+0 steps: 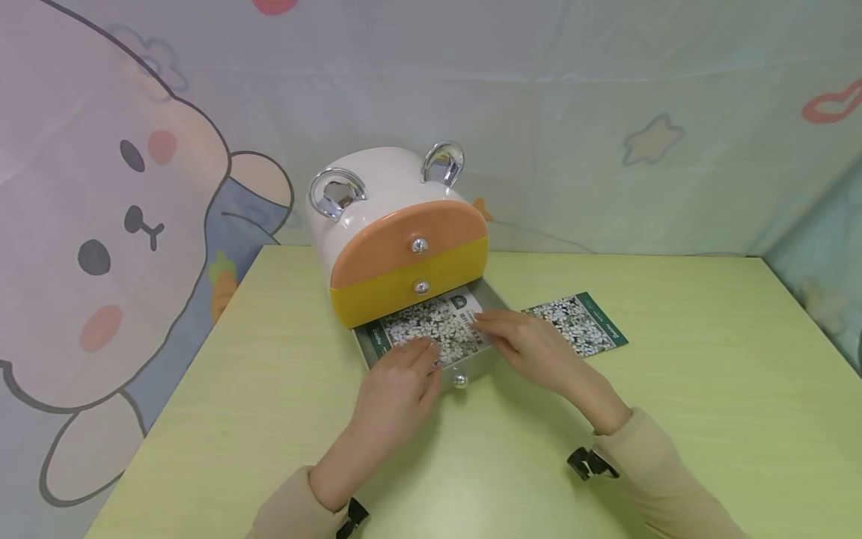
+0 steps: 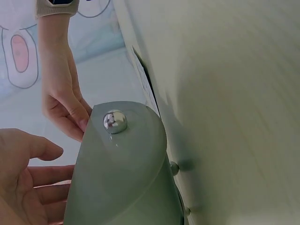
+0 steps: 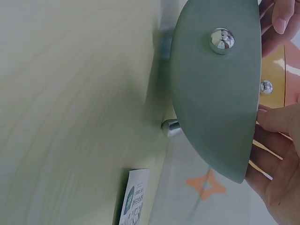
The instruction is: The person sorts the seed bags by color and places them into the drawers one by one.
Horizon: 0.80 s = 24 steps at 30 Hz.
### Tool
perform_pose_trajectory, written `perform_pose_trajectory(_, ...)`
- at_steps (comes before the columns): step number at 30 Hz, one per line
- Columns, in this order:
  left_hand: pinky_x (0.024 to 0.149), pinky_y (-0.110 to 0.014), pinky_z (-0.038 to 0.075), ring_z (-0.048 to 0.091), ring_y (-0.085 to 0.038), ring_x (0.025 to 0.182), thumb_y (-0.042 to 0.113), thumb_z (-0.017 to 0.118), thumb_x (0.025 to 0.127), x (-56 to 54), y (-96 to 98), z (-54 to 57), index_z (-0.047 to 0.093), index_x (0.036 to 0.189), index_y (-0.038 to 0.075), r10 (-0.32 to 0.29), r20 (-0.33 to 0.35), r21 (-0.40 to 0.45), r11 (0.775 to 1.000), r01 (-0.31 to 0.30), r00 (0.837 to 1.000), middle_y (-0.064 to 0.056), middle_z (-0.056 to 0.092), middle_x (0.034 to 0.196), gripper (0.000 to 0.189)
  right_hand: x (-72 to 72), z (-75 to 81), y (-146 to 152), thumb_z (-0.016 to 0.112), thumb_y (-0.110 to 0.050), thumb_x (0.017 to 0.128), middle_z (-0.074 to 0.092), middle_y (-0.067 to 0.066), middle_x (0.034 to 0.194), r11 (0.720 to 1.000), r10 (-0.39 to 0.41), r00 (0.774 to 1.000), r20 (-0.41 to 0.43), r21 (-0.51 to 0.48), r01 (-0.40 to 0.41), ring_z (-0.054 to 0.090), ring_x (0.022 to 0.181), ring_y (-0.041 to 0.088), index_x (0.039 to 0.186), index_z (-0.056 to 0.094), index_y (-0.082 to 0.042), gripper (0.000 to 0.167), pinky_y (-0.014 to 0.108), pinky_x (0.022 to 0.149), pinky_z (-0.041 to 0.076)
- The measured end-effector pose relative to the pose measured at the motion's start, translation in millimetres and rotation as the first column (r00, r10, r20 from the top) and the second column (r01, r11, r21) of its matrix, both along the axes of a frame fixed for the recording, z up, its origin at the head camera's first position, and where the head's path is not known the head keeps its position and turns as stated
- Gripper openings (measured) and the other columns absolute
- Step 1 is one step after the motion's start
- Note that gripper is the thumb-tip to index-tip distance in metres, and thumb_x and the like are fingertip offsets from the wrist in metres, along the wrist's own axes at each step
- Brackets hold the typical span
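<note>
A seed packet (image 1: pixel 431 326) printed with white flowers lies flat in the pulled-out grey-green bottom drawer (image 1: pixel 494 293) of a small animal-shaped cabinet (image 1: pixel 387 176). My left hand (image 1: pixel 397 385) reaches over the drawer's front, fingers extended on the packet's near edge. At the packet's right end, my right hand (image 1: pixel 535 348) touches it with its fingertips, fingers fairly straight. In the right wrist view, that hand's thumb is right at the drawer front's upper edge, beside the round silver knob (image 3: pixel 221 41). The drawer front hides the packet from both wrist views.
A second flower-printed packet (image 1: pixel 575 323) lies on the table (image 1: pixel 707 389), partly behind my right hand. Above the open drawer, the yellow drawer (image 1: pixel 377 299) and orange drawer (image 1: pixel 377 258) are closed. A cartoon-printed cloth (image 1: pixel 552 127) hangs behind the table.
</note>
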<state>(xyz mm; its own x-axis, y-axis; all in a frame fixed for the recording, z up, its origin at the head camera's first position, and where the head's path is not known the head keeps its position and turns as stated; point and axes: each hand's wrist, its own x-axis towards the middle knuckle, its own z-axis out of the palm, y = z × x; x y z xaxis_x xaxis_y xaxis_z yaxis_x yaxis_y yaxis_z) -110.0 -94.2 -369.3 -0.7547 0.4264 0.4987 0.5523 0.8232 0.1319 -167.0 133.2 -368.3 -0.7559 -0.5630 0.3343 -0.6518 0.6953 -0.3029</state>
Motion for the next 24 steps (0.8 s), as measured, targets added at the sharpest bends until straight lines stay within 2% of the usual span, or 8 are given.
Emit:
perform_pose_trajectory(6, 0.099, -0.043, 0.051, 0.065, -0.028, 0.114, 0.022, 0.064, 0.090, 3.7, 4.5, 0.5, 0.068, 0.117, 0.007, -0.034, 0.014, 0.012, 0.999, 0.034, 0.999, -0.012, 0.068, 0.121, 0.031, 10.7, -0.7, 7.3, 0.061, -0.007, 0.092, 0.064, 0.009, 0.129, 1.000, -0.001, 1.000, -0.006, 0.012, 0.001, 0.062, 0.118, 0.029, 0.121, 0.067, -0.009, 0.030, 0.044, 0.096, 0.052)
perform_pose_trajectory(12, 0.100, -0.043, 0.050, 0.064, -0.028, 0.115, 0.022, 0.065, 0.089, 7.7, 11.4, 0.6, 0.067, 0.118, 0.008, -0.068, 0.009, 0.002, 0.998, 0.068, 0.998, -0.010, 0.068, 0.122, 0.033, 19.7, -5.8, 16.8, 0.064, -0.006, 0.089, 0.065, 0.010, 0.128, 0.999, 0.034, 0.995, -0.091, -0.010, -0.035, 0.061, 0.119, 0.030, 0.120, 0.067, -0.009, 0.031, 0.045, 0.099, 0.050)
perform_pose_trajectory(19, 0.099, -0.042, 0.051, 0.063, -0.026, 0.116, 0.024, 0.063, 0.090, 11.6, 22.7, 1.3, 0.065, 0.121, 0.009, -0.097, 0.004, -0.032, 0.995, 0.097, 0.995, -0.009, 0.066, 0.125, 0.035, 32.8, -7.5, 26.5, 0.065, -0.004, 0.087, 0.061, 0.012, 0.133, 0.998, 0.060, 0.991, -0.119, -0.006, -0.061, 0.058, 0.123, 0.032, 0.125, 0.064, -0.009, 0.039, 0.047, 0.099, 0.050)
perform_pose_trajectory(24, 0.098, -0.041, 0.052, 0.063, -0.026, 0.116, 0.024, 0.065, 0.088, 12.3, 32.0, -1.3, 0.065, 0.121, 0.009, -0.148, -0.016, -0.038, 0.988, 0.147, 0.989, -0.009, 0.066, 0.124, 0.035, 40.8, -9.8, 33.4, 0.067, -0.004, 0.084, 0.058, 0.013, 0.136, 0.997, 0.083, 0.985, -0.151, 0.011, -0.083, 0.055, 0.126, 0.032, 0.131, 0.059, -0.010, 0.048, 0.049, 0.102, 0.047)
